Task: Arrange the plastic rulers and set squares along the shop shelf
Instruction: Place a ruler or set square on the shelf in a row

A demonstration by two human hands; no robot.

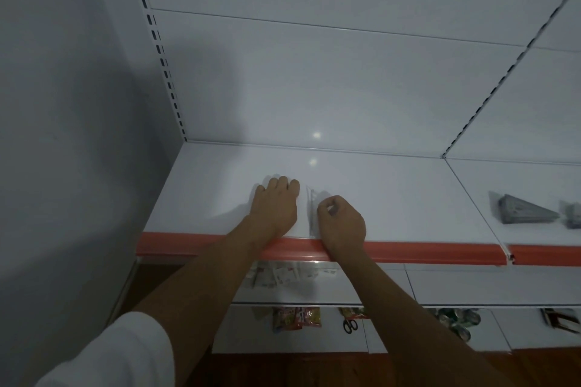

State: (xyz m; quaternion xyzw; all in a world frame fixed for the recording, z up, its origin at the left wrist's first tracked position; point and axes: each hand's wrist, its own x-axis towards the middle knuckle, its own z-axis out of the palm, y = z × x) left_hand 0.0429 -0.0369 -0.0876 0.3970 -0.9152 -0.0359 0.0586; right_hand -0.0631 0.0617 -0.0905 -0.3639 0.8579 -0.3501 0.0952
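While the left hand (274, 207) lies flat on the white shelf (393, 198), the right hand (341, 223) pinches a clear, thin plastic ruler (310, 210) lying beside it.

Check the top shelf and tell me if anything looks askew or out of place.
Nothing stands out. A clear ruler lies between the hands, square to the shelf's orange edge; set squares lie flat further right.

The scene is dim with a blue-grey cast. Two small glare spots sit on the white shelf (393, 198) behind the hands. Soft shadows fall left of the hands. Wide-angle distortion bends the shelf edges.
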